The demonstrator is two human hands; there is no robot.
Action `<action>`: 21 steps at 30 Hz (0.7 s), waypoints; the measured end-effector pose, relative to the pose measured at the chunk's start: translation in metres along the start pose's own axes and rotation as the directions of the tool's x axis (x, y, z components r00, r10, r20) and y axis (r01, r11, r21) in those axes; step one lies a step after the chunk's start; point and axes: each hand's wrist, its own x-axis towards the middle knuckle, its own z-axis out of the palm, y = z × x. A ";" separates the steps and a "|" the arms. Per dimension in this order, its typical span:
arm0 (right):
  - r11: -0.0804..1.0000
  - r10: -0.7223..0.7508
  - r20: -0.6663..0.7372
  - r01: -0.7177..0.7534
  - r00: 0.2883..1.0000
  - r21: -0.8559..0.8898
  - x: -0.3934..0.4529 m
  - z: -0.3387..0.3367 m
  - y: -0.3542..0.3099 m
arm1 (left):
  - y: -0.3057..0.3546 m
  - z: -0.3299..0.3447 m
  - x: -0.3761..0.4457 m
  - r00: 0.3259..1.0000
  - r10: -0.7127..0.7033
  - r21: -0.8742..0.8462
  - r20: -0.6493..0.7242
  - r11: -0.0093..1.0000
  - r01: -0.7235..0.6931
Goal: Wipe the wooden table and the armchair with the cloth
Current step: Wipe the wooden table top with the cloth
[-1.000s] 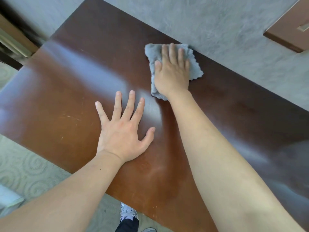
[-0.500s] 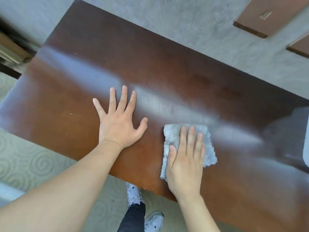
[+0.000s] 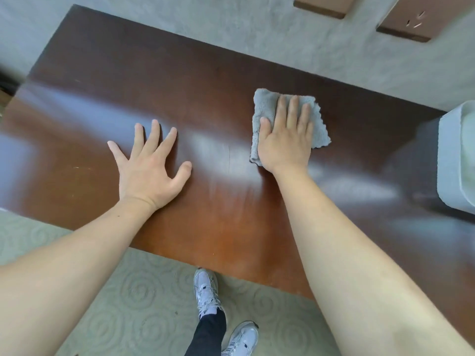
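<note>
- Head view: I see the dark wooden counter filling most of the frame, glossy, with pale glare streaks across its middle.
- My right hand lies flat, palm down, on the grey cloth, fingers straight and together, pressing it to the counter rather than gripping it. The cloth sits right of centre on the counter, folded into a rough square, its edges showing past the fingertips and at both sides of the hand.
- My left hand rests flat on the bare counter, fingers spread, holding nothing, well apart from the cloth.
- At the right edge stands a white container on the counter; only part of it is in frame, and I cannot tell what, if anything, is in it.
- Beyond the counter's far edge there is a grey wall with two brown panels at the top.
- Below the near edge I see patterned carpet and two white sneakers, one with a dark trouser leg above it.
</note>
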 end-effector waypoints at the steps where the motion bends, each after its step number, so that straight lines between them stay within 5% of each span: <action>1: 1.000 0.004 -0.017 -0.004 1.000 0.007 -0.021 0.004 0.006 | 0.002 0.000 0.000 1.000 0.015 0.021 0.004 1.000 -0.015; 6: 1.000 0.020 -0.009 -0.020 1.000 0.002 -0.155 0.011 0.032 | 0.010 -0.006 0.000 0.987 0.131 0.272 0.097 0.950 -0.153; 11: 0.997 0.002 0.068 0.004 0.998 -0.083 -0.231 0.012 0.059 | 0.040 -0.008 -0.010 0.960 0.262 0.202 0.104 0.939 -0.278; 16: 0.994 0.090 0.051 -0.087 0.995 -0.064 -0.162 0.003 0.073 | 0.107 0.011 -0.028 0.931 0.362 0.016 0.044 0.932 -0.363; 21: 0.991 0.122 -0.003 -0.122 0.993 -0.050 -0.058 -0.016 0.096 | 0.139 0.032 -0.029 0.938 0.333 0.048 0.094 0.940 -0.338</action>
